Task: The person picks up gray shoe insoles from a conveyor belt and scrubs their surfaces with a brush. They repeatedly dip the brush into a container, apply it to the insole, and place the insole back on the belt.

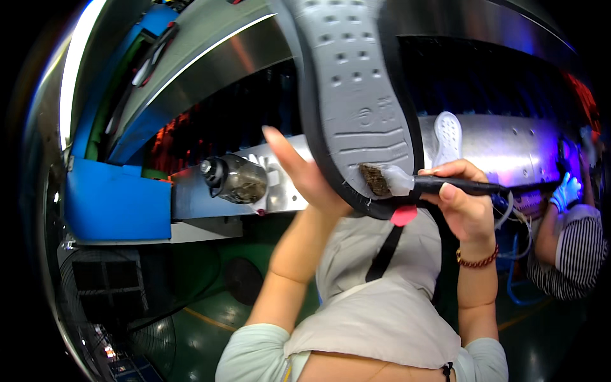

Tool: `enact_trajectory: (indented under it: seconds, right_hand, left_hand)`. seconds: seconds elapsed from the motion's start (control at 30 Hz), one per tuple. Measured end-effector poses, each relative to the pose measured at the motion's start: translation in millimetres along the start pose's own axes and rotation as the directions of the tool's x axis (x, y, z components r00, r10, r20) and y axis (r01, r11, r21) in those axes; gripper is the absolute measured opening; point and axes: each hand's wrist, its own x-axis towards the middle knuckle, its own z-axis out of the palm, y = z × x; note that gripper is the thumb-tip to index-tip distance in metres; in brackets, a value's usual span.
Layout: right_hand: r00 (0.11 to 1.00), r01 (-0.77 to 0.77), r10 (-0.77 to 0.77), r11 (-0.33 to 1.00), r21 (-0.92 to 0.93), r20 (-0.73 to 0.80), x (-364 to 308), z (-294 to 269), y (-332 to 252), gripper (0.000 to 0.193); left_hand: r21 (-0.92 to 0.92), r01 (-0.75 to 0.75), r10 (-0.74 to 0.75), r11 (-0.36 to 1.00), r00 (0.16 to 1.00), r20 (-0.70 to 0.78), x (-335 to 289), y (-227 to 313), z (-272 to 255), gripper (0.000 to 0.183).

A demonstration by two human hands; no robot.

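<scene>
A large grey shoe sole (363, 114) with a black rim is held up in front of me, heel end toward me. My left hand (310, 177) supports it at the left edge of the heel; the thumb sticks out and the other fingers are hidden behind the sole. Between the fingertips and thumb of my right hand (461, 197) is the black handle of a brush (400, 181). Its dark brown bristles touch the heel surface near the rim. Something pink-red (403, 215) shows just below the heel edge.
A white sole (448, 137) lies on the metal bench (503, 143). Left on the bench stands a dark-capped clear bottle (237, 179), beside a blue panel (118, 200). At the far right works another person, in a striped top, with a gloved hand (565, 192). A fan (118, 293) is lower left.
</scene>
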Motion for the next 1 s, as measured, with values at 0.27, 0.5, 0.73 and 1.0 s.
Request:
enact_trajectory:
  seconds: [0.27, 0.5, 0.73, 1.0]
  right_hand:
    - [0.974, 0.183, -0.105, 0.885, -0.427, 0.199, -8, 17, 7, 0.016]
    - [0.925, 0.362, -0.197, 0.717, -0.596, 0.325, -6, 15, 4, 0.017]
    - [0.960, 0.260, -0.179, 0.849, -0.460, 0.213, 1, 11, 7, 0.018]
    - [0.862, 0.446, -0.091, 0.603, -0.661, 0.499, 14, 8, -22, 0.020]
  left_hand:
    - [-0.069, 0.042, -0.045, 0.997, 0.998, -0.035, -20, -14, -16, 0.060]
    - [-0.136, 0.058, -0.067, 0.989, 0.996, -0.061, -6, -13, -12, 0.057]
    - [-0.119, 0.051, -0.064, 0.992, 0.993, -0.103, -1, -13, -4, 0.053]
    - [-0.075, 0.123, -0.128, 0.990, 0.990, -0.068, 5, -2, -10, 0.047]
